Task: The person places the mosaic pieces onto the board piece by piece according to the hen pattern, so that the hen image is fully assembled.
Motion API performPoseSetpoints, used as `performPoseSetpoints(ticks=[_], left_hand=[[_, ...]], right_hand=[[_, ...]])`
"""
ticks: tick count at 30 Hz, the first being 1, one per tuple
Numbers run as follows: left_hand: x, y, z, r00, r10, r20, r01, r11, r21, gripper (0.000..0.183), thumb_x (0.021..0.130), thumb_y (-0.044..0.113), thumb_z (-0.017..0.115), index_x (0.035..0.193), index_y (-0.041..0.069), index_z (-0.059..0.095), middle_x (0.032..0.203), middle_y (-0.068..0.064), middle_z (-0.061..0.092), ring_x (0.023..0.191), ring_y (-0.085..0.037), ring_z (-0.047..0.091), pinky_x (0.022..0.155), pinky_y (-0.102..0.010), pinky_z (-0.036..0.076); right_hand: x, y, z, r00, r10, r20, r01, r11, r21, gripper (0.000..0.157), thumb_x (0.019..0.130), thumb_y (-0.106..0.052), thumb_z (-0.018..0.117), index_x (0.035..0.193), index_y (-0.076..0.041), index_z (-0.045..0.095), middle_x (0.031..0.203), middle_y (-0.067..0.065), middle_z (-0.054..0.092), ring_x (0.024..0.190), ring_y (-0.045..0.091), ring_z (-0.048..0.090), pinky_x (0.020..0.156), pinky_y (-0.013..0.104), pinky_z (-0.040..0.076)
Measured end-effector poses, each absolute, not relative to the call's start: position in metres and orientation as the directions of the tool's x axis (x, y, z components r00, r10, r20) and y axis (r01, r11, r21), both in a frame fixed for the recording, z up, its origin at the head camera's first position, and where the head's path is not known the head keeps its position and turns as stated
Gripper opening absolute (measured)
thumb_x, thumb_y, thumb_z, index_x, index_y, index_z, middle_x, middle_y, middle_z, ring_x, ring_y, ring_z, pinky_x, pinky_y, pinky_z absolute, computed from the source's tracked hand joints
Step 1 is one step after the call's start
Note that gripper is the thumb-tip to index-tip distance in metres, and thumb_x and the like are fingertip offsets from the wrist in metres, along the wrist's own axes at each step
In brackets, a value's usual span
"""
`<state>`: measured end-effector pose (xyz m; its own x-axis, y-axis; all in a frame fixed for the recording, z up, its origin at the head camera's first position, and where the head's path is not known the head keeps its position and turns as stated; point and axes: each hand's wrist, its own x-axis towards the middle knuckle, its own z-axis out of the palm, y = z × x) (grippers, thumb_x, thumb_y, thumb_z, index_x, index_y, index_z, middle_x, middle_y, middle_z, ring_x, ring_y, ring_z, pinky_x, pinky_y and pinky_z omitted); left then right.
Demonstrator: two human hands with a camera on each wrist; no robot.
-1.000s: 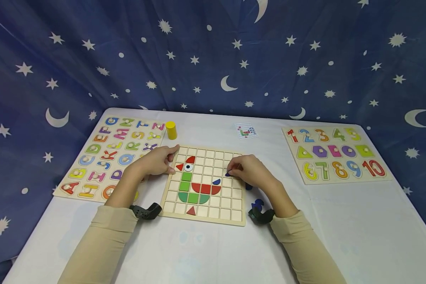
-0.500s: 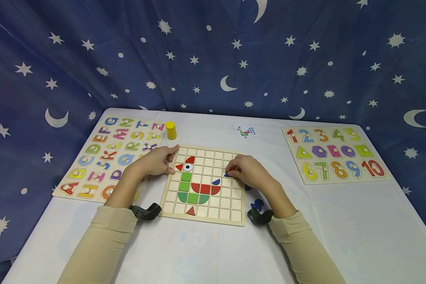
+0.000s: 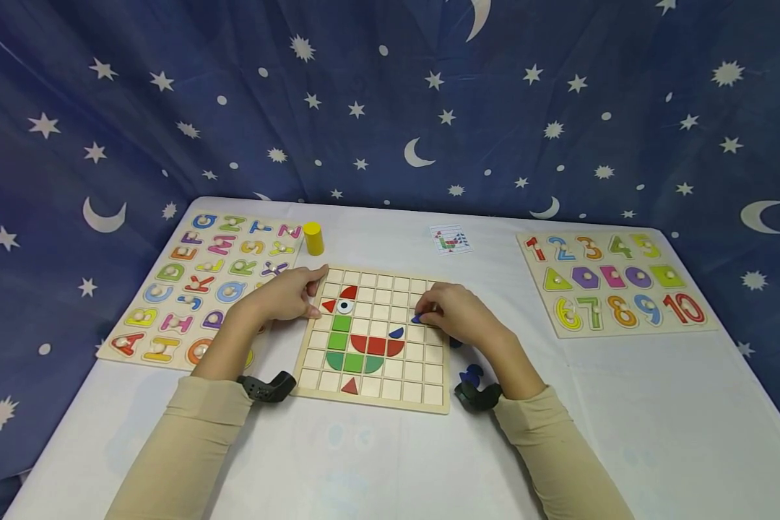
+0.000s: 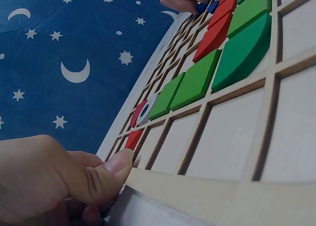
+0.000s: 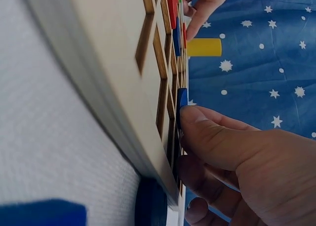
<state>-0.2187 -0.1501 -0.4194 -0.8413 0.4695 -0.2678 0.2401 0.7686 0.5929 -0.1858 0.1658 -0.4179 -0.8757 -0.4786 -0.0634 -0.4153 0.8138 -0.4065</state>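
The grid board (image 3: 370, 402) in the middle of the frame looked like pale, smooth, matt wood. Its green squares (image 4: 197, 82) and the blue piece (image 5: 182, 97) had a smooth painted finish. A yellow cylinder (image 3: 313, 240) looked smooth too. The picture card (image 3: 451, 240) at upper centre seemed paper. Soft, matt, wrinkled cloth made the sleeves (image 3: 182, 440); the backdrop (image 3: 364, 65) was creased fabric, the bench cover (image 3: 377, 477) finely textured white cloth.

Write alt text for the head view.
A person's right hand pinches a blue piece at a gridded wooden board bearing coloured pieces in a bird shape; the left hand holds the board's edge. A letter puzzle lies left, a number puzzle right.
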Motion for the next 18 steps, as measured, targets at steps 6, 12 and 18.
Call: performPoseSetpoints(ticks=[6,12,18], left_hand=[[-0.2187,-0.1493,-0.4188,-0.842,0.469,-0.266,0.242,0.769,0.592,0.087,0.079,0.012,0.076,0.15,0.005,0.026,0.088,-0.007,0.045,0.069,-0.017,0.037,0.065,-0.029,0.035],[-0.219,-0.1496,-0.4186,-0.842,0.468,-0.268,0.242,0.772,0.588,0.087,0.078,0.012,0.076,0.15,0.005,0.026,0.088,-0.006,0.045,0.067,-0.017,0.039,0.064,-0.029,0.036],[-0.2196,-0.1495,-0.4192,-0.841,0.468,-0.27,0.237,0.769,0.594,0.087,0.079,0.012,0.076,0.15,0.005,0.026,0.088,-0.007,0.044,0.067,-0.017,0.038,0.064,-0.029,0.035]], right_hand=[[-0.186,0.1668,-0.4177,-0.87,-0.491,-0.051,-0.431,0.806,-0.406,0.01,0.086,-0.019,0.07,0.095,-0.016,0.074,0.09,-0.004,0.063,0.08,0.011,0.055,0.075,0.028,0.047],[-0.1858,0.1664,-0.4189,-0.869,-0.492,-0.054,-0.43,0.805,-0.409,0.011,0.086,-0.018,0.07,0.096,-0.016,0.074,0.091,-0.004,0.063,0.08,0.01,0.055,0.074,0.028,0.048],[-0.1858,0.1665,-0.4173,-0.866,-0.496,-0.061,-0.432,0.805,-0.405,0.011,0.086,-0.021,0.07,0.096,-0.017,0.074,0.091,-0.005,0.063,0.079,0.01,0.055,0.073,0.027,0.047]])
